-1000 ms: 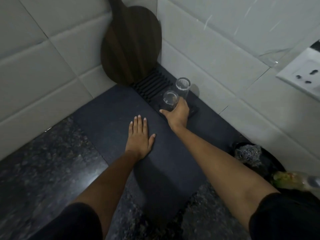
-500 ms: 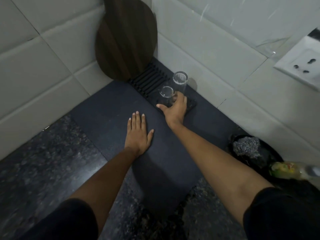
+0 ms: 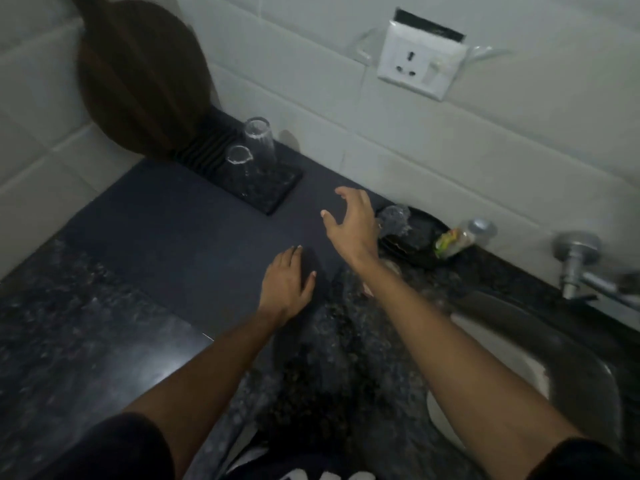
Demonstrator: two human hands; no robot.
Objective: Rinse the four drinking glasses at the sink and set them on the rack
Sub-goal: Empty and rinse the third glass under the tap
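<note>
While two glasses (image 3: pixel 250 151) are standing on the black rack (image 3: pixel 277 188) far left beside a wooden board (image 3: pixel 142 81), the right hand (image 3: pixel 353 225) is hovering spread and empty, and the left hand (image 3: pixel 285 284) is lying flat on the dark mat (image 3: pixel 173 220); a sink (image 3: pixel 540 368) is sitting near right.

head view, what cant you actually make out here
- Remaining two glasses: only two glasses show, on the rack; the rest are out of view.
- Sink: its basin runs off the right edge and the right forearm covers part.
- Tap: spout blurred and cut by the right edge.
- Bottle: label too blurred to read.
</note>
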